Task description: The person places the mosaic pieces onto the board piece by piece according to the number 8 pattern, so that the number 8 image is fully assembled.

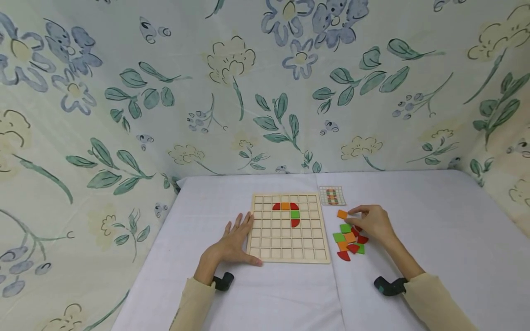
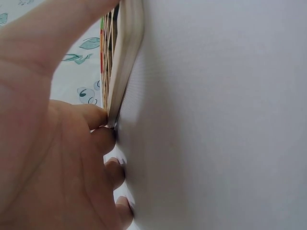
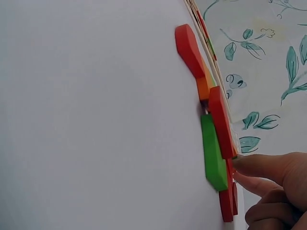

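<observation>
Board [image 2: 126, 50] partly beyond left wrist view's edge

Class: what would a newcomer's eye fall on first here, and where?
Probably the pale wooden gridded board on the white tablecloth, bearing five red, orange and green pieces. Then the heap of red, orange and green tiles to its right, beside the right hand pinching an orange square tile. A blue-flowered white backdrop rises behind.

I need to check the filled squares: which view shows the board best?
The head view: it shows the board from above, with five set pieces plain. The left wrist view gives its side and a slanted strip of its face by the left hand; the right wrist view, only a sliver past the loose pieces.
</observation>
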`<state>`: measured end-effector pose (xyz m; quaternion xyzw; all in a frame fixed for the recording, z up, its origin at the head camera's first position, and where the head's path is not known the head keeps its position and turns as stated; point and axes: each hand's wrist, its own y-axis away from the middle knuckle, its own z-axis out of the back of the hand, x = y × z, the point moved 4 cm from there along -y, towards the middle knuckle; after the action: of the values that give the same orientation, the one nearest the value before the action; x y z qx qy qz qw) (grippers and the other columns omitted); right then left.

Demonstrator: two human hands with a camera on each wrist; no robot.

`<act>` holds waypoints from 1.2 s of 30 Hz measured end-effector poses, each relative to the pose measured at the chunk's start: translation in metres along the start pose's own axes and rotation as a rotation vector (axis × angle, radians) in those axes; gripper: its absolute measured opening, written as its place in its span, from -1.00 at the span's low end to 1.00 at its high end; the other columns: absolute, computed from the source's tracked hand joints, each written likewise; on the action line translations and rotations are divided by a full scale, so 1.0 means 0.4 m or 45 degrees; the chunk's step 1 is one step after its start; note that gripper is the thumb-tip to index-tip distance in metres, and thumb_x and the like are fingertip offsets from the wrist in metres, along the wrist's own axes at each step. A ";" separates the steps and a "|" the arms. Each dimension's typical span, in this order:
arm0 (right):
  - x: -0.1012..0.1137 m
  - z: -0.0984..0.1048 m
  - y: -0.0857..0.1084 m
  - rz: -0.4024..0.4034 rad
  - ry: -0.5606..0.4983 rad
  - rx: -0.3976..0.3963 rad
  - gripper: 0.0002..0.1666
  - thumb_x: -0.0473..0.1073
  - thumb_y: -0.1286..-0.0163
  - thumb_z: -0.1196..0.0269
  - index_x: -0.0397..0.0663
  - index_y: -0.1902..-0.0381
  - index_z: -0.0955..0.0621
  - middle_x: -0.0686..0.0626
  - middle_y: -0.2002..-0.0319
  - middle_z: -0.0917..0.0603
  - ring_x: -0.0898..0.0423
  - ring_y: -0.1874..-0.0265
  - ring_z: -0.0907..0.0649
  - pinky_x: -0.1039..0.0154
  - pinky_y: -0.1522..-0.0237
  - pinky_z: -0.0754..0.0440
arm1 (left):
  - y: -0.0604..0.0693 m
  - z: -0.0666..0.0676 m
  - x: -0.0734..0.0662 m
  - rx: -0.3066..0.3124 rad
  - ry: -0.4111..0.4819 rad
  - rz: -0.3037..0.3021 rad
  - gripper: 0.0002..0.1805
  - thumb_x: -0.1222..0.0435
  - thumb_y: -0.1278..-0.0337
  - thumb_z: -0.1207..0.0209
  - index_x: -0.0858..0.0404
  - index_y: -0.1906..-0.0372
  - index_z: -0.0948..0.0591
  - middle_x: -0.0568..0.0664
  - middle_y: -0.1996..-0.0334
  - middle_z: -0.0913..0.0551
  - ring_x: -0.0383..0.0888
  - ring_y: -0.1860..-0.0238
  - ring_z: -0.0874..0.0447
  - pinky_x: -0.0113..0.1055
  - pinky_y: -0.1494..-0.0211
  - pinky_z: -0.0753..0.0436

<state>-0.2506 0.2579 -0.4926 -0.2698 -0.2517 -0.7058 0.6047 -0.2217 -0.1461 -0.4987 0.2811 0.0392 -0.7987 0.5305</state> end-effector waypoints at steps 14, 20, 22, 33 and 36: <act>0.006 -0.015 -0.009 -0.001 -0.032 0.024 -0.55 -0.13 -0.33 -0.46 -0.28 -0.09 -0.72 -0.04 0.61 -0.38 0.07 0.66 -0.42 0.33 0.67 -0.42 | 0.002 0.000 0.001 0.001 0.000 -0.027 0.55 -0.23 0.22 -0.57 0.25 -0.69 0.18 0.09 -0.72 0.31 0.15 -0.72 0.47 0.27 -0.70 0.32; 0.006 -0.014 -0.015 0.002 -0.036 0.048 -0.57 -0.12 -0.35 -0.45 -0.30 -0.05 -0.72 -0.04 0.63 -0.39 0.08 0.69 -0.43 0.34 0.66 -0.42 | 0.002 0.000 0.001 0.003 0.000 -0.031 0.54 -0.24 0.22 -0.57 0.25 -0.69 0.18 0.08 -0.72 0.31 0.15 -0.72 0.48 0.26 -0.70 0.33; 0.011 -0.014 -0.016 0.025 -0.034 0.059 -0.57 -0.12 -0.34 -0.45 -0.31 -0.04 -0.72 -0.02 0.65 -0.37 0.09 0.70 -0.41 0.33 0.67 -0.39 | 0.001 0.000 0.002 0.000 0.002 -0.031 0.54 -0.24 0.22 -0.57 0.25 -0.69 0.18 0.09 -0.72 0.31 0.15 -0.72 0.48 0.27 -0.70 0.33; 0.102 -0.057 -0.011 0.178 -0.053 0.173 -0.59 -0.03 -0.24 -0.54 -0.18 0.05 -0.79 0.06 0.69 -0.24 0.10 0.68 -0.28 0.36 0.67 -0.16 | 0.002 0.000 0.002 -0.007 0.006 -0.031 0.55 -0.23 0.22 -0.57 0.27 -0.69 0.17 0.11 -0.72 0.30 0.15 -0.72 0.47 0.26 -0.70 0.32; 0.134 -0.085 -0.007 0.209 -0.074 0.204 -0.61 -0.02 -0.21 -0.56 -0.14 0.09 -0.80 0.06 0.68 -0.23 0.11 0.68 -0.26 0.36 0.67 -0.15 | 0.001 -0.001 0.002 -0.005 0.008 -0.031 0.55 -0.24 0.22 -0.57 0.27 -0.69 0.18 0.11 -0.72 0.31 0.16 -0.72 0.47 0.27 -0.70 0.31</act>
<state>-0.2627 0.1965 -0.4809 -0.2605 -0.3018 -0.6235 0.6725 -0.2214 -0.1468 -0.4991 0.2820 0.0459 -0.8042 0.5211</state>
